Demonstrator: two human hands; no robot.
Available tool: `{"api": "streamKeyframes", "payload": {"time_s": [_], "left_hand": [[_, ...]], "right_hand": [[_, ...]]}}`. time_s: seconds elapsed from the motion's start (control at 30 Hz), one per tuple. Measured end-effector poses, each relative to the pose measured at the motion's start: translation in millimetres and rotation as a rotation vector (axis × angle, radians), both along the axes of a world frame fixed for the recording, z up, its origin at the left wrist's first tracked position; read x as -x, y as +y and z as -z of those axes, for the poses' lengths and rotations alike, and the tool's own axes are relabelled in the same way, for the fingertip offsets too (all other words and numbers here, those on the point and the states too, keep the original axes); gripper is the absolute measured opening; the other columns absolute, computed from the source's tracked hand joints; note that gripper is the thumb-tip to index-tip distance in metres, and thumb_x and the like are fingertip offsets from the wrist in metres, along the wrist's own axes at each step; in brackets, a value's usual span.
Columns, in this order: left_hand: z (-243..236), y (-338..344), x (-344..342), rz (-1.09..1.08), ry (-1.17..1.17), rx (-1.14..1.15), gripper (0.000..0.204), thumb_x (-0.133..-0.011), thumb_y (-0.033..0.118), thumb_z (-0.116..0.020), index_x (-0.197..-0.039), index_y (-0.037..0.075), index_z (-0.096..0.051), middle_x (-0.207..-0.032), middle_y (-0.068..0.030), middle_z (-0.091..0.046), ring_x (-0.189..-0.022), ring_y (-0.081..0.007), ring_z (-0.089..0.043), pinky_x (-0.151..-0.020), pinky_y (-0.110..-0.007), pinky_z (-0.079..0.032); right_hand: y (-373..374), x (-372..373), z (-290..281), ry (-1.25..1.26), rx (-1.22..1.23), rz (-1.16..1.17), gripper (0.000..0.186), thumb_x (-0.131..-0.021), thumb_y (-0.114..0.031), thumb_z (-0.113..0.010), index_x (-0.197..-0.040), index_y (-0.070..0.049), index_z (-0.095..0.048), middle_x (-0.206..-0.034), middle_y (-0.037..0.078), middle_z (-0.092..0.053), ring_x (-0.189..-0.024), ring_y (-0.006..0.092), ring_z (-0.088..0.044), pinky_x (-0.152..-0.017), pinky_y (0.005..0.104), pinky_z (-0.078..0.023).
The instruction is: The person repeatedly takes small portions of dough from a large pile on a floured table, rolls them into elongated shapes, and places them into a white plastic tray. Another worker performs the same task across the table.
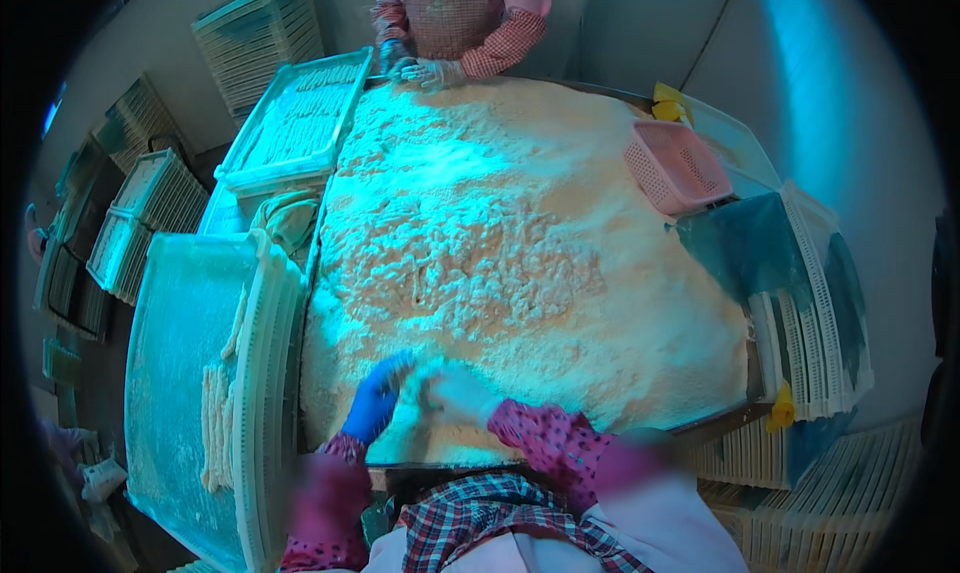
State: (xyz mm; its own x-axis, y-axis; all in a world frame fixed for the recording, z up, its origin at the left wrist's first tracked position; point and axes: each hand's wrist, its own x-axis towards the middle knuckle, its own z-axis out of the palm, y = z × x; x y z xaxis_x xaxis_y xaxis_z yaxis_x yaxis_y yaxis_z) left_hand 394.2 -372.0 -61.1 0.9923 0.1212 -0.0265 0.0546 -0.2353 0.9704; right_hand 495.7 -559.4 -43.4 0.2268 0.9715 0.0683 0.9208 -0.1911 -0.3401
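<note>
My left hand (pixel 376 397) wears a blue glove. It is low over the near edge of a wide table spread with pale powder (pixel 640 313), its fingers stretched forward and their tips slightly smeared. Close to its right is my right hand (pixel 462 393) in a whitish glove, blurred by motion, so its fingers cannot be made out. Both hands are at the powder; whether anything lies between them I cannot tell. Lumpy, powder-coated pieces (pixel 470 258) are heaped across the table's middle, beyond my hands.
Left of the table stands a stack of trays (pixel 180 313), the top one bearing a few pale strips (pixel 217 423). Farther back is a tray with rows of strips (pixel 300 108). A pink basket (pixel 675 168) sits at the right. Across the table works another person (pixel 455 18) with gloved hands.
</note>
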Motion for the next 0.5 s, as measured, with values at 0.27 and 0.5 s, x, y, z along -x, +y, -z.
{"api": "streamKeyframes", "payload": {"time_s": [0.27,0.5], "left_hand": [[-6,-26,23,0.098,0.224,-0.819,0.054,-0.077,0.015,-0.067,-0.127,0.010,-0.048,-0.116,-0.0140,-0.056,-0.111,-0.0332,-0.051,-0.092,-0.041,-0.043],[-2,-23,-22,0.114,-0.098,-0.414,0.038,-0.075,-0.005,-0.058,-0.109,0.012,-0.061,-0.110,-0.0135,-0.061,-0.097,-0.0317,-0.060,-0.083,-0.035,-0.049]], "right_hand": [[-148,-50,27,0.528,-0.276,0.815,0.025,-0.080,-0.021,-0.065,-0.101,-0.008,-0.063,-0.104,0.009,-0.060,-0.093,0.0241,-0.057,-0.081,0.0352,-0.046],[-156,-51,25,0.775,-0.502,0.808,0.025,-0.082,-0.009,-0.063,-0.107,-0.003,-0.061,-0.109,0.006,-0.058,-0.097,0.0150,-0.058,-0.080,0.0278,-0.048]]}}
